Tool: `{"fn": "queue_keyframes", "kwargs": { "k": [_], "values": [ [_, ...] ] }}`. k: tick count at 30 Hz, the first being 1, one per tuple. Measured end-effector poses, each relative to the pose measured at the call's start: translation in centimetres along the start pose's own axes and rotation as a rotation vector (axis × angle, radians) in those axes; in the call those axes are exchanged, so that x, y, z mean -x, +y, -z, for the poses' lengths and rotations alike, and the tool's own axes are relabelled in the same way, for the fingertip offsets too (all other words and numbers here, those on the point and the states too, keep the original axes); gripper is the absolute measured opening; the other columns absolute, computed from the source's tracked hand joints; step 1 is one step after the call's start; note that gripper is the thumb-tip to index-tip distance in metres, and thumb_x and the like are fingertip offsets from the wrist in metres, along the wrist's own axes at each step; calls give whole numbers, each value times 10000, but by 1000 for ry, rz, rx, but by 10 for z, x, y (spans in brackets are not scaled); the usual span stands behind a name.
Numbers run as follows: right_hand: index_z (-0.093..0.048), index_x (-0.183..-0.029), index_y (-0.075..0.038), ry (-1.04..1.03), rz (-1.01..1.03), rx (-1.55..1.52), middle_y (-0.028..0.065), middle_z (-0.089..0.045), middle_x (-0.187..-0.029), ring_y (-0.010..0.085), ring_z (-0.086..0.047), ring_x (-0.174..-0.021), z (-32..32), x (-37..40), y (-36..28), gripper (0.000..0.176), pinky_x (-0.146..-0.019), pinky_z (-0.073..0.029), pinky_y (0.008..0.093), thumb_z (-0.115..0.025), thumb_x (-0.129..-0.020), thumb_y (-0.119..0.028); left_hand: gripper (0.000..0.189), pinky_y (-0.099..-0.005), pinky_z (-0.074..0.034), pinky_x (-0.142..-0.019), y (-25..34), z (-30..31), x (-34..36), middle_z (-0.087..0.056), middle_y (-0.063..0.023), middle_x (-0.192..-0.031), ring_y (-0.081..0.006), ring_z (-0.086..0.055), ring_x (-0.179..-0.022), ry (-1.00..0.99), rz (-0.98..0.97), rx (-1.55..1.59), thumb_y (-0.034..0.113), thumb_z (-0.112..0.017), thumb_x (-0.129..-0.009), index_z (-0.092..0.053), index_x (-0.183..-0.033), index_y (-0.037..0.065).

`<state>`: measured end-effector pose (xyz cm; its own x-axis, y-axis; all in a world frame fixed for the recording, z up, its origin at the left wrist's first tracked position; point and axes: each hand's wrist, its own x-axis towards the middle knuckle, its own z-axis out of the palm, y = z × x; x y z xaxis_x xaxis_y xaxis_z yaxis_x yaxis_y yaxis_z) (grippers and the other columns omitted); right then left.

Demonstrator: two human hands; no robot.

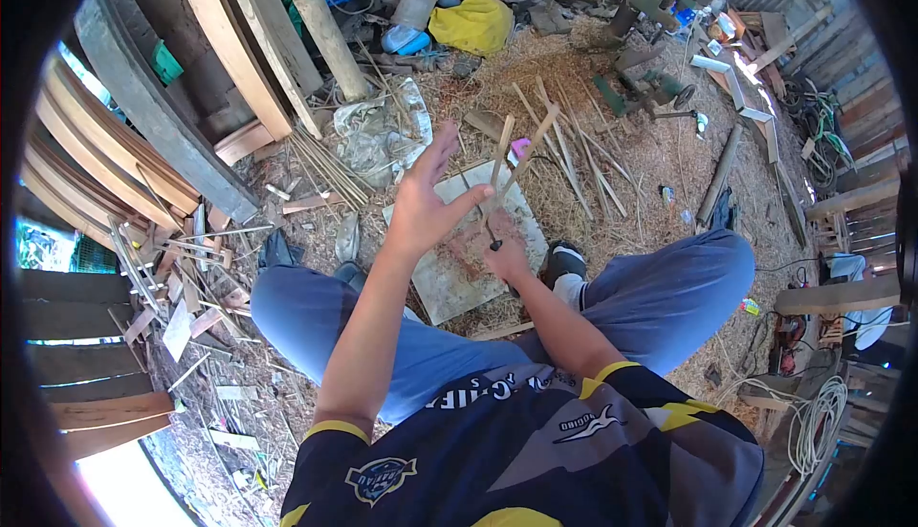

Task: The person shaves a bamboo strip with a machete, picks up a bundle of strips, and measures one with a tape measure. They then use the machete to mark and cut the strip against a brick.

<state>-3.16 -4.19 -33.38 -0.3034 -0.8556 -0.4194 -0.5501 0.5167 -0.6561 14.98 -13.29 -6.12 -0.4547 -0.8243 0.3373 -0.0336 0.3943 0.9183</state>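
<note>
My left hand is raised over the left part of a pale flat board, its fingers stretched out and the thumb spread toward two wooden sticks. My right hand is closed low over the board, near its right edge. From its grip rises a thin rod with a dark end, slanting up toward my left thumb. The narrow wooden stick and a second, longer stick stand in a V just beyond my hands. I cannot tell whether my right fingers also hold these sticks.
My bent legs flank the board, a dark shoe close to its right side. Long thin strips lie beyond on wood shavings. Curved planks lean at the left. A yellow sack and a green metal machine stand farther back.
</note>
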Motion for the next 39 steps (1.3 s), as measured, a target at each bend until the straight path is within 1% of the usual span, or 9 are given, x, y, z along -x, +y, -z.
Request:
{"fn": "queue_keyframes", "kwargs": {
  "k": [3, 7, 10, 14, 18, 22, 31, 34, 39],
  "values": [
    [-637, -1258, 35, -116, -139, 43, 295, -717, -1090, 449, -688, -1077, 12, 1, -8, 560, -930, -543, 511, -654, -858, -356, 992, -473, -373, -1200, 3, -6, 4, -427, -219, -1601, -328, -431, -1481, -18, -7, -29, 113, -880, -820, -286, -1605, -11],
    [-634, -1286, 39, 227, 92, 48, 278, -693, -1207, 445, -642, -1179, 4, 3, -17, 605, -1014, -503, 507, -641, -864, -394, 993, -474, -377, -1199, 5, -5, 3, -431, -211, -1601, -320, -429, -1483, -26, -12, -6, 110, -881, -817, -287, -1604, -10],
    [-654, -1254, 50, 200, 96, -67, 276, -679, -1250, 446, -625, -1209, 9, 15, -28, 589, -1036, -489, 508, -639, -861, -388, 1005, -474, -374, -1202, 12, -1, 5, -427, -211, -1605, -321, -423, -1487, -15, 31, -20, 111, -888, -807, -289, -1605, -8],
    [-708, -1135, 58, -43, -92, 27, 316, -697, -1144, 463, -660, -1134, 9, 9, -17, 516, -979, -522, 514, -662, -834, -359, 1023, -470, -380, -1200, 9, -1, 4, -417, -215, -1610, -323, -421, -1487, -95, 9, -27, 116, -902, -788, -296, -1603, -9],
    [-750, -974, 50, 18, -98, 30, 333, -714, -1008, 472, -694, -1044, 3, 5, -8, 428, -912, -553, 516, -682, -799, -334, 1035, -459, -381, -1203, 3, -14, 7, -404, -216, -1617, -324, -423, -1484, -151, -26, -79, 119, -911, -775, -300, -1600, -13],
    [-744, -957, 46, 157, 7, 39, 322, -720, -996, 461, -709, -1005, 5, 8, -15, 403, -885, -565, 510, -686, -793, -317, 1038, -446, -381, -1206, -3, -13, 7, -397, -212, -1622, -324, -431, -1478, -119, -56, -64, 119, -914, -772, -299, -1594, -29],
    [-740, -987, 58, -110, -198, 94, 306, -733, -987, 440, -725, -969, 12, 17, -17, 394, -855, -580, 494, -698, -785, -278, 954, -431, -437, -1165, -11, -16, 7, -519, -201, -1522, -297, -517, -1408, -94, 48, -25, 114, -885, -814, -339, -1587, -5],
    [-741, -1001, 69, -94, -154, 129, 320, -727, -1013, 438, -718, -1011, 14, 14, -21, 400, -876, -575, 497, -701, -787, -267, 758, -382, -522, -1062, -12, -25, 4, -639, -166, -1365, -245, -644, -1238, 58, 11, 7, 85, -833, -870, -445, -1511, -35],
    [-749, -1032, 67, -61, -175, 151, 330, -713, -1077, 449, -702, -1066, 10, 19, -21, 409, -918, -567, 496, -684, -786, -253, 266, -304, -582, -793, -26, -19, -2, -756, -124, -978, -163, -741, -882, 222, 96, -80, 65, -744, -941, -693, -1182, -36]
  ]
}}
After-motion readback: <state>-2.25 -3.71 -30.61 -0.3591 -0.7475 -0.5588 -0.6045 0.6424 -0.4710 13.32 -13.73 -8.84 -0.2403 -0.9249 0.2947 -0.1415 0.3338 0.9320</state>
